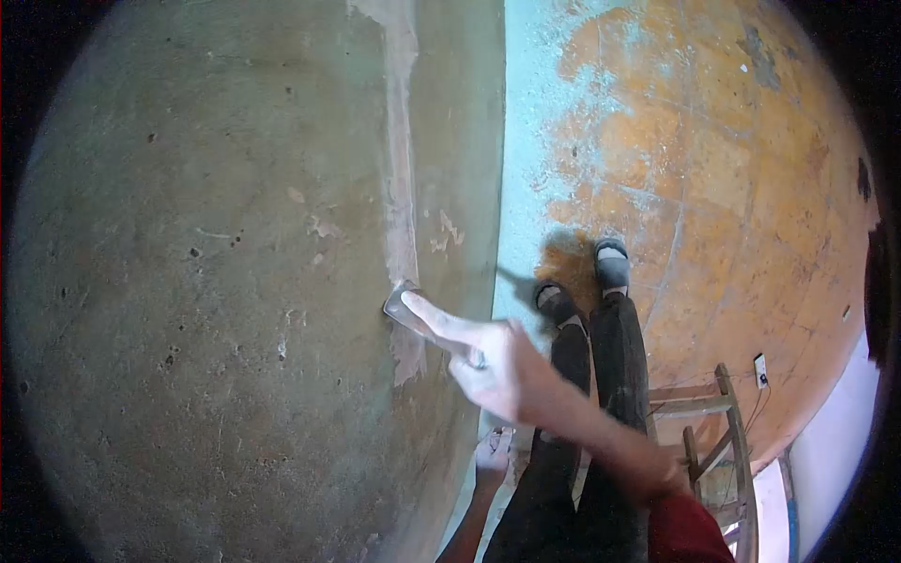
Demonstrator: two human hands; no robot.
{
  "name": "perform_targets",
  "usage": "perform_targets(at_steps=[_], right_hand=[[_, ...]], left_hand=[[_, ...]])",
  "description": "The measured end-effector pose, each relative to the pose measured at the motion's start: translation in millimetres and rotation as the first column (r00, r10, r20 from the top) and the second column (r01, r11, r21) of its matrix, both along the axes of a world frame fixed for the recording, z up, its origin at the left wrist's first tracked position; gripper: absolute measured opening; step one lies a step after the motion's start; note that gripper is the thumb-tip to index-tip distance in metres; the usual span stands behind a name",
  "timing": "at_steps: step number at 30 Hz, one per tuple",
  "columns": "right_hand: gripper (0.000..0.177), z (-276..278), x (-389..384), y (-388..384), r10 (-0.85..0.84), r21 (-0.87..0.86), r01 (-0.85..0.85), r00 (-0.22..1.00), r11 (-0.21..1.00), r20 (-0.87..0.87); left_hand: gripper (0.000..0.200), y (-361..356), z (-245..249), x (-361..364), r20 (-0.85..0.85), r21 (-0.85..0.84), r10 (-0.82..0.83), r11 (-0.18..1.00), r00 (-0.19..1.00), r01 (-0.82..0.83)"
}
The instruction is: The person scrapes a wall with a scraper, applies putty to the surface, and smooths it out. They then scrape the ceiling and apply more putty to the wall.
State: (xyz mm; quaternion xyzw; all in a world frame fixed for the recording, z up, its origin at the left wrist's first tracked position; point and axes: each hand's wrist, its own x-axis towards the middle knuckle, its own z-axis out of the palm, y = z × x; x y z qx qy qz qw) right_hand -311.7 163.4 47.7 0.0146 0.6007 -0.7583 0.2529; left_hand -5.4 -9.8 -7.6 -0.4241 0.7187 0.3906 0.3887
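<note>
My right hand (497, 371), dusted white, grips a putty knife (402, 305) with the forefinger stretched along its blade. The blade meets the greenish-brown wall (235, 375) on a long pale strip of filler (401, 178). This strip runs from the top of the view to a ragged end just below the blade. Lower down, close to the wall's edge, my left hand (491, 455) is closed, also whitened. Something small shows at its fingertips, too small to make out.
My feet in dark sandals (612, 267) stand on an orange tiled floor (723, 169), spattered white along the wall. A wooden ladder-like frame (737, 441) stands at lower right. Near it lie a white power strip (760, 371) and thin cables.
</note>
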Motion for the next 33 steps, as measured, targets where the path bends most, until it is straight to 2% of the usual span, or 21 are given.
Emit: perform_targets(at_steps=[2, 5, 6, 7, 9, 11, 13, 15, 16, 17, 19, 20, 21, 23, 24, 25, 27, 28, 29, 31, 33], right_hand=[[0.071, -4, -15, 11, 0.067, 0.012, -0.066, 0.997, 0.998, -0.038], [0.071, 6, 1, 5, 0.198, 0.07, -0.2, 0.98, 0.977, 0.03], [0.071, 10, 7, -6, 0.088, 0.034, -0.09, 0.993, 0.995, 0.073], [0.071, 11, 10, -13, -0.023, 0.011, 0.022, 0.993, 1.0, 0.116], [0.07, 2, -3, -12, -0.03, 0.047, 0.028, 0.999, 0.998, 0.035], [0.071, -6, -37, -8, -0.161, 0.059, 0.16, 0.987, 0.985, 0.019], [0.07, -4, -24, -7, -0.107, 0.015, 0.106, 0.99, 0.994, 0.088], [0.068, 4, 9, -18, -0.051, 0.044, 0.056, 0.993, 0.997, -0.11], [0.068, 6, 7, -13, -0.068, -0.025, 0.067, 0.997, 0.997, -0.046], [0.068, 2, -3, -8, -0.078, -0.023, 0.078, 0.996, 0.997, -0.032], [0.074, -2, -48, 4, 0.062, 0.049, -0.078, 0.963, 0.996, 0.263], [0.074, -11, -26, -8, -0.137, -0.017, 0.137, 0.99, 0.99, -0.012], [0.074, -16, -4, -17, -0.142, -0.016, 0.142, 0.99, 0.99, -0.01], [0.07, -24, 23, -26, -0.176, 0.0, 0.184, 0.94, 0.983, -0.292], [0.07, -8, 8, -7, -0.083, -0.151, 0.08, 0.996, 0.985, -0.017], [0.07, -8, -11, -1, -0.083, -0.147, 0.08, 0.996, 0.986, -0.013], [0.074, -11, -42, 2, -0.033, 0.081, 0.03, 0.999, 0.996, 0.043], [0.072, -2, -35, -1, -0.021, -0.003, 0.022, 0.99, 1.0, 0.143], [0.068, -8, -4, -20, -0.229, -0.112, 0.225, 0.973, 0.968, -0.025], [0.068, -22, 9, -31, -0.312, -0.049, 0.312, 0.902, 0.949, -0.298], [0.072, -1, -57, 3, 0.029, 0.095, -0.038, 0.995, 0.995, 0.093]], left_hand=[[0.033, 14, 11, -17, 0.053, 0.07, 0.125, 0.989, 0.991, -0.129], [0.037, 9, -1, 5, 0.009, 0.066, 0.066, 0.996, 0.998, -0.067], [0.04, 10, 2, 3, -0.068, 0.034, 0.011, 0.999, 0.998, -0.009], [0.033, 12, 7, 2, 0.002, 0.008, 0.026, 1.0, 1.0, -0.026], [0.027, 26, 20, -6, -0.087, 0.052, 0.164, 0.986, 0.983, -0.16], [0.026, 25, 12, 8, -0.135, 0.054, 0.128, 0.991, 0.983, -0.122], [0.025, 17, -2, 9, -0.209, 0.054, 0.082, 0.996, 0.974, -0.072], [0.025, 9, -1, 10, -0.097, 0.004, -0.006, 1.0, 0.995, 0.006], [0.025, 11, 1, 9, -0.086, 0.009, -0.013, 1.0, 0.996, 0.013], [0.026, 12, 4, 8, -0.094, 0.057, 0.076, 0.996, 0.993, -0.071], [0.026, 14, 3, 9, -0.107, 0.1, 0.175, 0.981, 0.979, -0.164], [0.026, 8, -3, 14, -0.105, 0.065, 0.105, 0.993, 0.989, -0.099], [0.027, 4, -4, 17, -0.091, 0.036, 0.031, 0.999, 0.995, -0.027], [0.027, 4, -1, 10, -0.082, 0.051, 0.02, 0.999, 0.996, -0.016], [0.027, 2, 4, 8, -0.067, 0.06, 0.015, 0.998, 0.998, -0.011], [0.027, 3, 4, 5, -0.063, 0.063, 0.015, 0.998, 0.998, -0.011], [0.028, 8, 7, -5, -0.073, 0.065, 0.039, 0.997, 0.997, -0.034], [0.027, 8, 9, -14, -0.035, 0.067, 0.1, 0.993, 0.994, -0.097], [0.027, 3, 12, -15, -0.041, 0.06, 0.094, 0.994, 0.995, -0.091], [0.028, -3, 14, -13, 0.033, -0.006, -0.047, 0.999, 0.998, 0.048], [0.028, -4, 15, -11, 0.033, -0.004, -0.016, 1.0, 0.999, 0.016]])
